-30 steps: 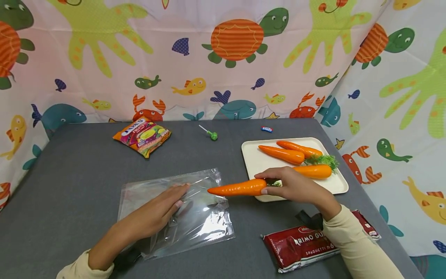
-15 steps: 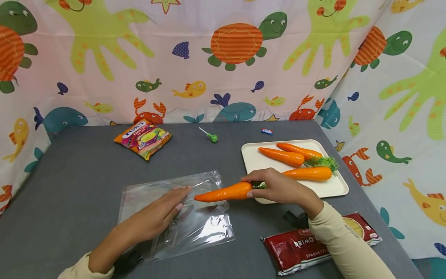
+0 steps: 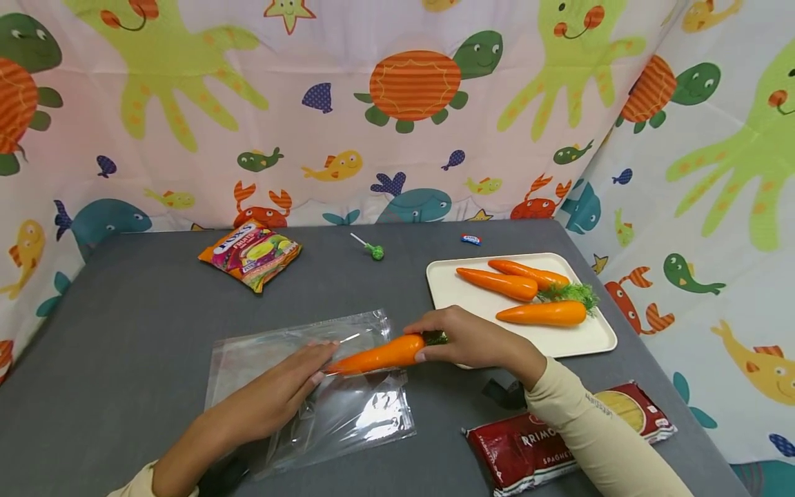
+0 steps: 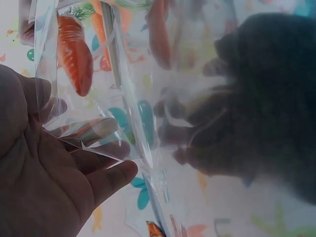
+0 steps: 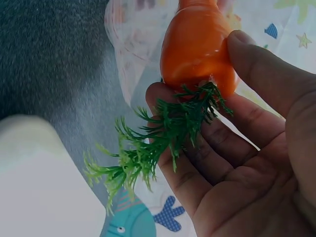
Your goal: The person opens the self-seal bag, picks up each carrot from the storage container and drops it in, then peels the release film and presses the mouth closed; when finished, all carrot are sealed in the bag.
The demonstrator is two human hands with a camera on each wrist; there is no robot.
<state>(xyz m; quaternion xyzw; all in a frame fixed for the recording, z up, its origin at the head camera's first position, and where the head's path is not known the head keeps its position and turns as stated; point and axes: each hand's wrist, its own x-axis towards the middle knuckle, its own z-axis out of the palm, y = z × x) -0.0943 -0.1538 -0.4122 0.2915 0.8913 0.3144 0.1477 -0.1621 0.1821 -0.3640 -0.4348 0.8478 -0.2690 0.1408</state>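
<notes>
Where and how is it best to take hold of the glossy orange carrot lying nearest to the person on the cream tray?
I would probably grip the glossy orange carrot on its thick right half, thumb and fingers across its width, coming from above and the person's side. It tapers left to a slim tip, while feathery green leaves and two other orange carrots lie on its far side.

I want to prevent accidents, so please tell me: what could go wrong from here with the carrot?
The pointed tip of the carrot is close to the left hand, so it might snag the thin clear bag. The right hand holds the carrot only near its leafy top, so the tip could swing aside. That feathery top may also catch on the bag's edge.
</notes>
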